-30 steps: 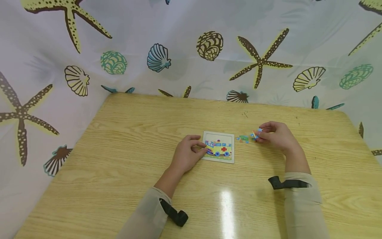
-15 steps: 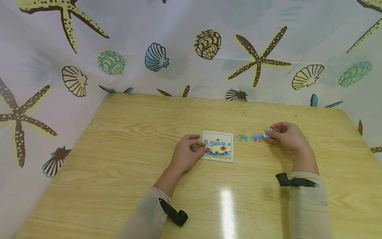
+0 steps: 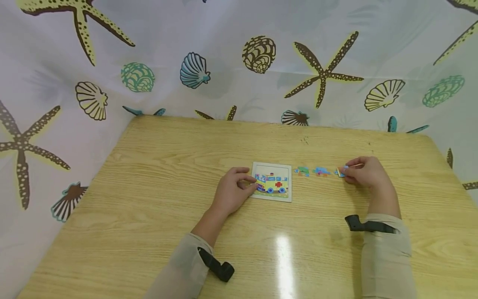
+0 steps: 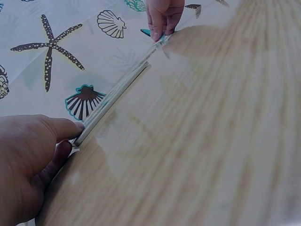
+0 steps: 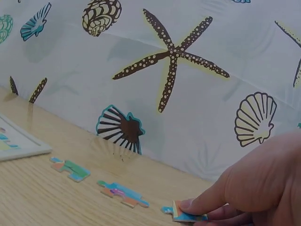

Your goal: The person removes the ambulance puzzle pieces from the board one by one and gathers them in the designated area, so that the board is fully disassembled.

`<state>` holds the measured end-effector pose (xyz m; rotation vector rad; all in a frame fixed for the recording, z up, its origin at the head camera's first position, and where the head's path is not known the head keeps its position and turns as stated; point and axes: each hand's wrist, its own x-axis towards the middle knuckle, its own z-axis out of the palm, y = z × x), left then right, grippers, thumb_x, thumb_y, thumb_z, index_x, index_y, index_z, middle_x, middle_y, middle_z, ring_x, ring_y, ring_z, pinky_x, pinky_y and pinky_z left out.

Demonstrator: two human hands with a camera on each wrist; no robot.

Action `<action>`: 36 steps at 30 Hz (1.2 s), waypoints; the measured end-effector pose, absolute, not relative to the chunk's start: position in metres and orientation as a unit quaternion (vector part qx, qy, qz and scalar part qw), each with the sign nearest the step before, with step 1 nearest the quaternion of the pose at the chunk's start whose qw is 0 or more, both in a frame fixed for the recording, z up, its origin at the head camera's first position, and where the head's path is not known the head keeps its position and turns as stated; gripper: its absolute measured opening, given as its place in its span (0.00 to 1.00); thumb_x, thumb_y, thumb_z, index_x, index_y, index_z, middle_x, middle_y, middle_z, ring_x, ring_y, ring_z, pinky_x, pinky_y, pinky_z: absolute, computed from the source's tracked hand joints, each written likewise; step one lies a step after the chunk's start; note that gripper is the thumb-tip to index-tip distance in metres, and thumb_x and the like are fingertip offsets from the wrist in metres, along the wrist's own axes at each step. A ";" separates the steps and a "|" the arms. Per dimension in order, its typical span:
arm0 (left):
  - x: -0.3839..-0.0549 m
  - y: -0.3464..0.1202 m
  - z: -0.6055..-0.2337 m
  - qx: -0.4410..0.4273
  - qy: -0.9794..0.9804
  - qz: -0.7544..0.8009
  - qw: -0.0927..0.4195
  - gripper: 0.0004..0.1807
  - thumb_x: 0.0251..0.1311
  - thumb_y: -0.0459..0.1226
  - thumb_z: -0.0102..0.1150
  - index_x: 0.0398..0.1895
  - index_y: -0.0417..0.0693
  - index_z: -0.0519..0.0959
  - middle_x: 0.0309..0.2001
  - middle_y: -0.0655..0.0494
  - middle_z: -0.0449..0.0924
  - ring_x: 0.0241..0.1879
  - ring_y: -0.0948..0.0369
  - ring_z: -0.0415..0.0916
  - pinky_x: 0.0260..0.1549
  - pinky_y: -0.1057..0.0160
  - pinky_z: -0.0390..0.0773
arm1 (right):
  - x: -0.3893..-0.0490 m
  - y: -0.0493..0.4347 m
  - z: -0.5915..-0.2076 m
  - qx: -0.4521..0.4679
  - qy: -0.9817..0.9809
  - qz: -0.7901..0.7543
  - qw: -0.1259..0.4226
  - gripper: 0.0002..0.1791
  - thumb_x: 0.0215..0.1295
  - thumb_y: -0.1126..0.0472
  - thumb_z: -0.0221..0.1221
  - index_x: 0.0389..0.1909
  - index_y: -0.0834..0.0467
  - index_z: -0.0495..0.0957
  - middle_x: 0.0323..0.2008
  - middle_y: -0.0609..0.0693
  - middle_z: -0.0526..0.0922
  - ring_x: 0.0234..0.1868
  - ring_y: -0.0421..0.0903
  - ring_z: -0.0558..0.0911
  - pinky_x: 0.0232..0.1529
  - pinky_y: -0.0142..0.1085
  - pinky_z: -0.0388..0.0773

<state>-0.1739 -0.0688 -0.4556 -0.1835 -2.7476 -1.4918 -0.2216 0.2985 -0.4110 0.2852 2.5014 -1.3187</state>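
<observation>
A jigsaw puzzle in a white-rimmed square tray (image 3: 290, 182) lies on the table, with a yellow ambulance picture in its lower part and a pale bare strip above. My left hand (image 3: 231, 191) holds the tray's left edge between thumb and fingers. Over to the right, my right hand (image 3: 367, 172) pinches a blue and orange puzzle piece (image 5: 181, 215) at table level; its right part is hidden by the fingers. Between tray and right hand lie a green and blue puzzle piece (image 5: 73, 170) and a blue and pink puzzle piece (image 5: 123, 194), slightly apart in a row.
The wood-grain table (image 3: 168, 187) reaches back to a white curtain (image 3: 231, 91) printed with shells and starfish. Black straps with camera mounts sit on both sleeves. A bright light reflection lies on the tabletop in front of the tray.
My right hand has moved right with its puzzle piece and lowered it to the table, clear of the blue and pink piece. The left hand stays at the tray.
</observation>
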 end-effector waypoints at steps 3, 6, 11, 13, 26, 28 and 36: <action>-0.173 -0.069 -0.455 -0.058 -0.877 -0.476 0.001 0.07 0.61 0.40 0.69 0.38 0.46 0.88 0.62 0.51 0.76 0.38 0.59 0.79 0.40 0.60 0.81 | -0.218 0.301 -0.413 0.088 0.899 -0.403 0.144 0.21 0.70 0.55 0.61 0.54 0.68 0.74 0.36 0.51 0.80 0.29 0.40 0.79 0.33 0.32 0.79; -0.171 -0.069 -0.456 -0.054 -0.879 -0.473 -0.005 0.07 0.61 0.40 0.69 0.38 0.47 0.88 0.62 0.52 0.76 0.38 0.60 0.78 0.40 0.61 0.80 | -0.216 0.303 -0.417 0.081 0.908 -0.385 0.142 0.20 0.71 0.53 0.60 0.51 0.66 0.76 0.35 0.49 0.82 0.30 0.43 0.77 0.33 0.34 0.76; -0.170 -0.068 -0.458 -0.054 -0.883 -0.467 -0.006 0.08 0.61 0.41 0.69 0.39 0.48 0.88 0.63 0.52 0.75 0.38 0.61 0.78 0.40 0.62 0.81 | -0.214 0.303 -0.418 0.072 0.908 -0.385 0.148 0.26 0.71 0.47 0.58 0.56 0.66 0.74 0.43 0.56 0.81 0.33 0.44 0.78 0.36 0.34 0.76; -0.170 -0.068 -0.458 -0.056 -0.883 -0.467 -0.005 0.08 0.61 0.40 0.69 0.39 0.48 0.88 0.63 0.52 0.75 0.38 0.60 0.78 0.40 0.61 0.81 | -0.214 0.302 -0.415 0.067 0.910 -0.381 0.149 0.31 0.71 0.42 0.57 0.59 0.65 0.72 0.46 0.58 0.80 0.34 0.45 0.78 0.36 0.35 0.76; -0.172 -0.069 -0.455 -0.060 -0.882 -0.467 0.004 0.07 0.60 0.39 0.70 0.38 0.47 0.88 0.62 0.51 0.76 0.38 0.59 0.79 0.42 0.59 0.82 | -0.221 0.270 -0.404 0.028 0.863 -0.478 0.161 0.31 0.73 0.44 0.56 0.64 0.64 0.70 0.52 0.57 0.78 0.35 0.42 0.82 0.39 0.32 0.83; -0.172 -0.069 -0.455 -0.059 -0.882 -0.467 0.004 0.07 0.59 0.39 0.70 0.38 0.47 0.88 0.62 0.51 0.76 0.38 0.59 0.79 0.42 0.59 0.82 | -0.222 0.266 -0.404 0.026 0.859 -0.486 0.162 0.31 0.73 0.44 0.56 0.64 0.63 0.70 0.54 0.59 0.77 0.36 0.42 0.82 0.41 0.32 0.83; -0.173 -0.070 -0.455 -0.055 -0.884 -0.465 0.002 0.07 0.59 0.39 0.70 0.39 0.47 0.88 0.62 0.52 0.76 0.38 0.59 0.79 0.42 0.59 0.81 | -0.225 0.244 -0.401 -0.036 0.838 -0.516 0.173 0.27 0.74 0.49 0.56 0.63 0.64 0.72 0.53 0.60 0.78 0.37 0.44 0.83 0.45 0.35 0.83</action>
